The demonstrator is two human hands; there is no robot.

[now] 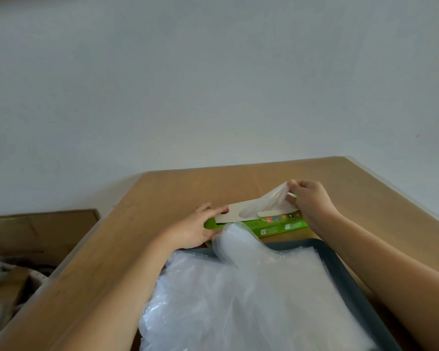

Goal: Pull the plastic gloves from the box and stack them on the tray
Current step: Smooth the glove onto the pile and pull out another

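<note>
There is one box (257, 220) on the table (162, 196). It is green with a white top, and it lies flat, just past the far edge of one dark tray (345, 272).

Two bare hands are at work. The left hand (195, 228) lies against the left end of the box with its fingers laid out flat, holding the box down. The right hand (309, 198) is above the right end of the box. Its fingertips are squeezed together on one thin, clear glove (269, 200). The top of that glove is lifted up. Its bottom part is still inside the slot in the top of the box.

On the tray sits one pile of gloves (243, 295). They are see-through and lie right on top of each other, so I cannot count them. One edge of the pile bulges up at the far side and covers part of the front of the box.

The near part of the tray and the pile run off the bottom of the view. The left side of the tray is hidden under the plastic and the left arm. The small pictures and words on the box are too blurry to read. At the far left, below the table, one brown cardboard box (41, 231) and some other stuff are hard to make out.
</note>
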